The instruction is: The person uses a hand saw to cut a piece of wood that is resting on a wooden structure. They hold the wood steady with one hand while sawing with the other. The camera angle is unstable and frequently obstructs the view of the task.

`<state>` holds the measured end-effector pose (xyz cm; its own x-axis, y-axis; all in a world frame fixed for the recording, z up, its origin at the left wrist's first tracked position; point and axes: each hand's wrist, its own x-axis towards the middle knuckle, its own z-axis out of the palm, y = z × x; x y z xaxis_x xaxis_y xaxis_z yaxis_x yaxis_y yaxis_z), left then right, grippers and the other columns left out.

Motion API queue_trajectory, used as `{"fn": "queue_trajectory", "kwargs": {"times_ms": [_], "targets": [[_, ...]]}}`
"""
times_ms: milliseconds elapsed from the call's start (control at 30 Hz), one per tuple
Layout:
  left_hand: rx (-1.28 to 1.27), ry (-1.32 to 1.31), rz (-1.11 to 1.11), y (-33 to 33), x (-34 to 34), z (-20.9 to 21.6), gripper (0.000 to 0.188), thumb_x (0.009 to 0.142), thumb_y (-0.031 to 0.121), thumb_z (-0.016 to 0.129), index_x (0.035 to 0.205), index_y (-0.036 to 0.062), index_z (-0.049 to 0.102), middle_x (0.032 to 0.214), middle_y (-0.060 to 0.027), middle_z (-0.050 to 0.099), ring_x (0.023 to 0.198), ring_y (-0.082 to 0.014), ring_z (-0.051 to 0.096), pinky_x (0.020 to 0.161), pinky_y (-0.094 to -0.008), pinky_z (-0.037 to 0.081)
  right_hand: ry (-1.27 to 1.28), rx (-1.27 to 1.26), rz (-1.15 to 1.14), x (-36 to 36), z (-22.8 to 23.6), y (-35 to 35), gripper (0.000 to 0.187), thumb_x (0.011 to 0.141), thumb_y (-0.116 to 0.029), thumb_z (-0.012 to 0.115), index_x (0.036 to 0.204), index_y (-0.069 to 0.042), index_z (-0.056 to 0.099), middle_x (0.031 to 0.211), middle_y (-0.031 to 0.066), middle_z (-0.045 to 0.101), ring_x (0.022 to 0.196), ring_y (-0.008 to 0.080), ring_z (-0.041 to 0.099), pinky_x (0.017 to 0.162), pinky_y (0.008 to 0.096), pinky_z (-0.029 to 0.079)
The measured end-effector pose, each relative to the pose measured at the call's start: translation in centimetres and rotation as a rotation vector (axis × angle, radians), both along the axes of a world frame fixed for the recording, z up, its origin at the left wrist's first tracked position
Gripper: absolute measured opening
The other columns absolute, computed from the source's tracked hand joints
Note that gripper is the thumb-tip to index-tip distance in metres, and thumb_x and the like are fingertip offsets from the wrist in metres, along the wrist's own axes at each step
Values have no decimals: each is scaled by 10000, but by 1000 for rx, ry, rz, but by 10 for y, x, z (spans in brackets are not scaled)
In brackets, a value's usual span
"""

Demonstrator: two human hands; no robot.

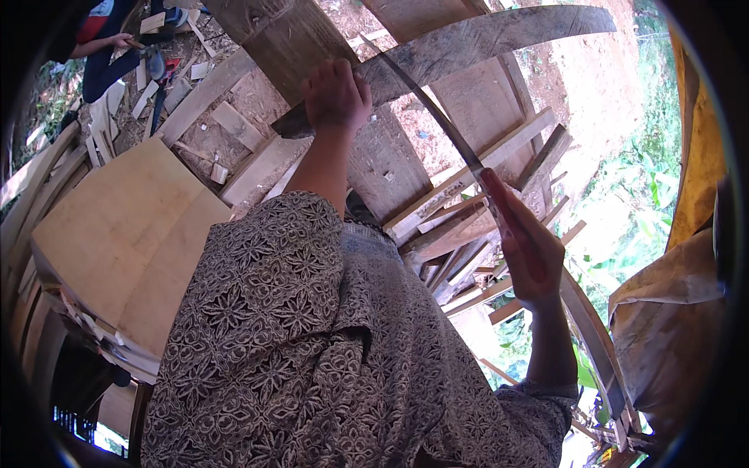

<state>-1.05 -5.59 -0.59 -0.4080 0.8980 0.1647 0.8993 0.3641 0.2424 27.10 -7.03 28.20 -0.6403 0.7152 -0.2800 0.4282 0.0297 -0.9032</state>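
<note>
A hand saw (pixel 441 117) with a reddish handle is gripped in my right hand (pixel 537 257). Its thin blade slants up and to the left, crossing a long, weathered grey plank (pixel 499 45). The blade's edge meets or lies over the plank; I cannot tell how deep any cut is. My left hand (pixel 337 95) is closed over the left part of the plank, fingers curled at its far edge. Under the plank lies a wide brown board (pixel 390 160) running lengthwise away from me.
A pale wooden panel (pixel 129 234) stands at my left. Stacked timber offcuts (pixel 460 226) lie below the plank near my right arm. Scrap wood (pixel 168 86) litters the ground at the far left, beside another person's hand (pixel 118 40). A yellowish tarp (pixel 679 288) hangs at the right.
</note>
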Motion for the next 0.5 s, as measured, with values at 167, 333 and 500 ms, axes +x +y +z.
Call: {"fn": "queue_trajectory", "kwargs": {"times_ms": [167,333,500], "targets": [[-83,-23,3,3,5,3,272,932,301,554,1094,82,564,1076,-146,615,1031,-347,605,885,-529,453,10,-16,-203,-82,-106,41,478,970,-5,581,1445,-45,552,1365,149,660,1266,164,616,1041,276,474],[-63,-77,19,2,5,2,314,938,305,547,1144,70,569,1103,-156,627,1056,-355,608,890,-540,452,38,-38,-208,-93,-105,52,443,1001,-100,641,1431,-22,570,1247,102,703,1100,91,627,929,237,495],[-89,-29,40,0,-1,1,296,899,340,569,1045,86,524,1088,-151,576,1043,-341,565,854,-518,439,-30,-32,-107,-32,-28,19,450,1005,-38,552,1445,50,517,1364,195,640,1260,199,601,1078,317,440]]}}
